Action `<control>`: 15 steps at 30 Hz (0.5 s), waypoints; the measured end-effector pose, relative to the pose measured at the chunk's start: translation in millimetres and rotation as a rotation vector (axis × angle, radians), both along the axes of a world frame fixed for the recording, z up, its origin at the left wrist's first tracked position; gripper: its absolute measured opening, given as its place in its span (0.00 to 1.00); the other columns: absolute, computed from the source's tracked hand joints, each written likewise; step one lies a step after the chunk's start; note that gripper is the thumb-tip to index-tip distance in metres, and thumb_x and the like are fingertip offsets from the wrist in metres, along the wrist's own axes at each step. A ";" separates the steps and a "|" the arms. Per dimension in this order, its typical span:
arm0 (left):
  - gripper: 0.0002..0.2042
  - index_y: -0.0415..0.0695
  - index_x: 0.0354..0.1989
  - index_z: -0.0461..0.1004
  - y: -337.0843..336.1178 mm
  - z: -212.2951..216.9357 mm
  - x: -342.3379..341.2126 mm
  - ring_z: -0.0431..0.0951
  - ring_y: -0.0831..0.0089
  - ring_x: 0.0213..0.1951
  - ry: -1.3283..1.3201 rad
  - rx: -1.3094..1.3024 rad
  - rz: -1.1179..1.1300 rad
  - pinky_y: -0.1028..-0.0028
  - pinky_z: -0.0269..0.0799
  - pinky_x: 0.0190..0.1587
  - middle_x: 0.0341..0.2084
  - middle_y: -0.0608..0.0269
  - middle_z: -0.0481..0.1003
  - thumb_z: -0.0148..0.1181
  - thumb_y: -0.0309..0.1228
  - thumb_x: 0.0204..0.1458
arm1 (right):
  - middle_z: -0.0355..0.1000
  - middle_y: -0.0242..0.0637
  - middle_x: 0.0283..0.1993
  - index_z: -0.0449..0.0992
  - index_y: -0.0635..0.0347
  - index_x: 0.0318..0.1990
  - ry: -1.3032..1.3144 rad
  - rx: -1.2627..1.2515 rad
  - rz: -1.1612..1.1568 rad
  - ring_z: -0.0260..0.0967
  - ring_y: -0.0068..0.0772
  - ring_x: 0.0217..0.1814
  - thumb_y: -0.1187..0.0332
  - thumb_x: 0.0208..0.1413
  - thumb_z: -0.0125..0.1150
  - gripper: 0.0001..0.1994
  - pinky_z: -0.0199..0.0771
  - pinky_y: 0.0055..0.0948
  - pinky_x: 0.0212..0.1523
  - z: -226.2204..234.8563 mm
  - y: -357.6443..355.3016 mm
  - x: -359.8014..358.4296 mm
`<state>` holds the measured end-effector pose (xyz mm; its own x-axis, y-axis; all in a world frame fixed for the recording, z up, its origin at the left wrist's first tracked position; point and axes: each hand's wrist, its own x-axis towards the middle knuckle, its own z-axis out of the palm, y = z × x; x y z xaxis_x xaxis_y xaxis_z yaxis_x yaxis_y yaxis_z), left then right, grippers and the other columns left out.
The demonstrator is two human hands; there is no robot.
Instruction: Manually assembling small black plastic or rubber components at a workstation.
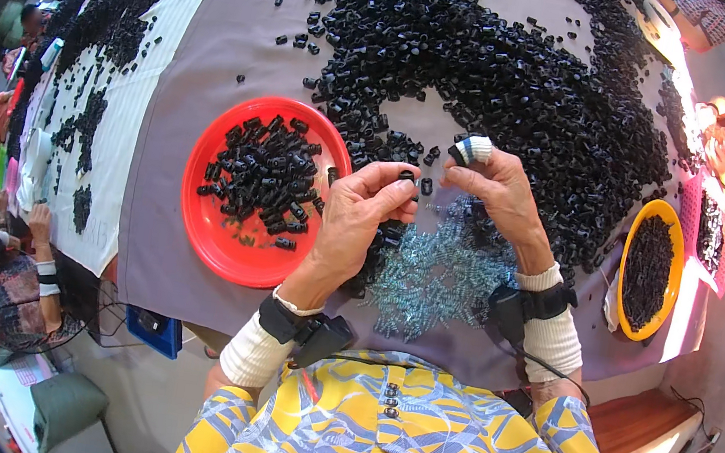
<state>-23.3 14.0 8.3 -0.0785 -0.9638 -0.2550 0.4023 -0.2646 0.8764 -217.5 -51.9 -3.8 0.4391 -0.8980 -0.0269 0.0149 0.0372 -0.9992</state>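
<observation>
My left hand [365, 208] is closed, with thumb and index finger pinching a small black plastic piece [407, 176]. Close to its right, my right hand [500, 196] has its thumb and fingertips pressed together; whatever lies between them is too small to make out. A striped cloth cover [473, 149] wraps one of its fingers. Below both hands spreads a pile of tiny pale blue-grey metal springs [439, 280]. A red round basin [230, 268] to the left holds many black plastic pieces [262, 174]. Beyond my hands lies a big heap of similar black pieces [498, 69].
At the right, a yellow basin [677, 264] of black parts stands beside a pink basket [720, 252]. Another table [126, 144] with scattered black pieces runs along the left. People sit at left and right, including a person's hand [40, 221]. A blue tray [152, 331] sits below the table edge.
</observation>
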 end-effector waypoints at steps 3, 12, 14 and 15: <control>0.11 0.38 0.47 0.73 -2.6 1.0 -4.8 0.76 0.79 0.30 -0.039 -0.030 -0.022 0.78 0.75 0.36 0.32 0.64 0.76 0.55 0.27 0.56 | 0.74 0.30 0.33 0.76 0.64 0.38 -0.125 0.058 0.005 0.71 0.20 0.36 0.72 0.54 0.61 0.07 0.72 0.22 0.41 -1.3 0.0 0.2; 0.12 0.37 0.47 0.73 -5.8 -0.9 -7.9 0.75 0.81 0.30 -0.109 -0.150 -0.021 0.80 0.73 0.36 0.31 0.66 0.76 0.57 0.25 0.55 | 0.73 0.29 0.35 0.73 0.65 0.44 -0.069 -0.019 0.012 0.70 0.18 0.37 0.78 0.53 0.57 0.10 0.71 0.21 0.41 25.0 5.2 9.3; 0.12 0.37 0.46 0.73 -6.3 1.7 -6.8 0.75 0.82 0.30 -0.169 -0.168 -0.028 0.81 0.72 0.35 0.30 0.66 0.76 0.57 0.25 0.55 | 0.72 0.28 0.34 0.73 0.66 0.44 -0.033 -0.042 0.033 0.69 0.17 0.36 0.78 0.53 0.57 0.11 0.70 0.20 0.40 27.8 4.7 11.2; 0.12 0.37 0.46 0.73 -6.5 2.7 -6.3 0.74 0.82 0.30 -0.229 -0.185 -0.036 0.81 0.71 0.35 0.29 0.67 0.76 0.57 0.24 0.54 | 0.72 0.28 0.33 0.73 0.66 0.45 0.003 -0.064 0.053 0.67 0.16 0.36 0.77 0.52 0.57 0.11 0.70 0.19 0.39 28.8 4.5 12.1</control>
<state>-29.6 7.5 11.0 -0.0743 -0.9932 -0.0900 0.1822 -0.1022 0.9779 -205.4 -47.4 25.0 0.4861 -0.8734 0.0282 0.0112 -0.0260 -0.9996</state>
